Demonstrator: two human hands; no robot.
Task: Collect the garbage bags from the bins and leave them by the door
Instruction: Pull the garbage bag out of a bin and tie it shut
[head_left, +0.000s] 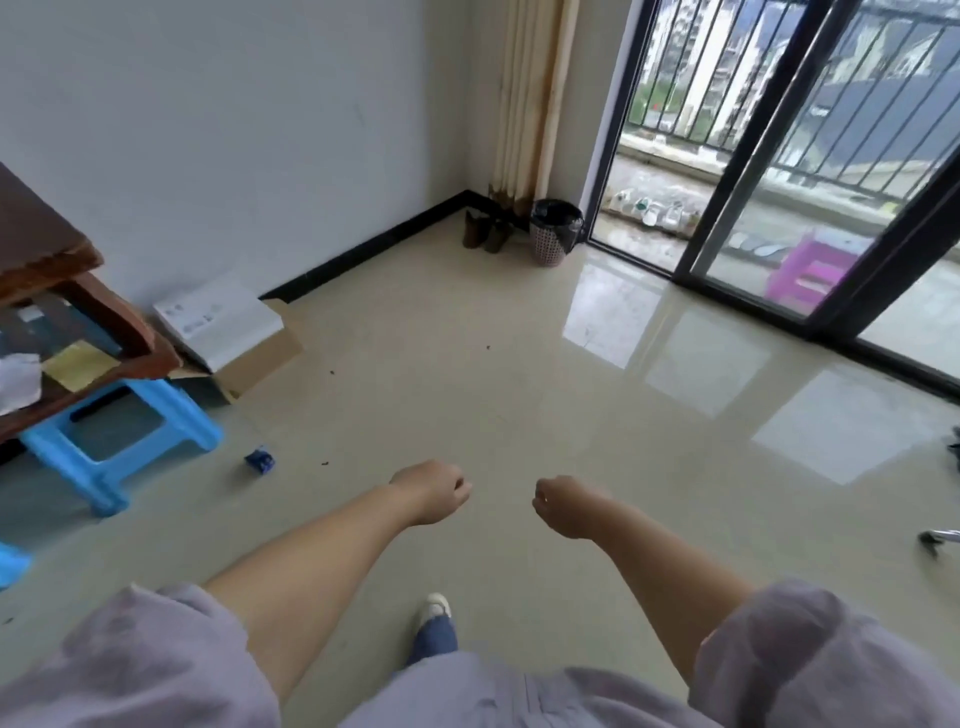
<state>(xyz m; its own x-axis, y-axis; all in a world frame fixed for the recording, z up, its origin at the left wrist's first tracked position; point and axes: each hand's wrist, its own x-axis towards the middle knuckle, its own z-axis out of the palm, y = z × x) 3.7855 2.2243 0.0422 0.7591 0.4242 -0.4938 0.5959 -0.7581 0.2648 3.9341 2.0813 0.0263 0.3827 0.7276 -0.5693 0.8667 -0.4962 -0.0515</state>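
Note:
A small patterned bin (551, 240) stands in the far corner beside the glass sliding door (727, 171). A black garbage bag (557, 213) lines it and folds over its rim. My left hand (434, 491) and my right hand (563, 506) hang out in front of me over the shiny tiled floor, well short of the bin. Both hands are loosely curled with nothing in them.
A pair of brown boots (485, 232) sits left of the bin under a beige curtain (530, 98). At the left are a wooden table (78, 312), a blue plastic stool (111, 431), an open cardboard box (234, 332) and a small blue wrapper (260, 460) on the floor.

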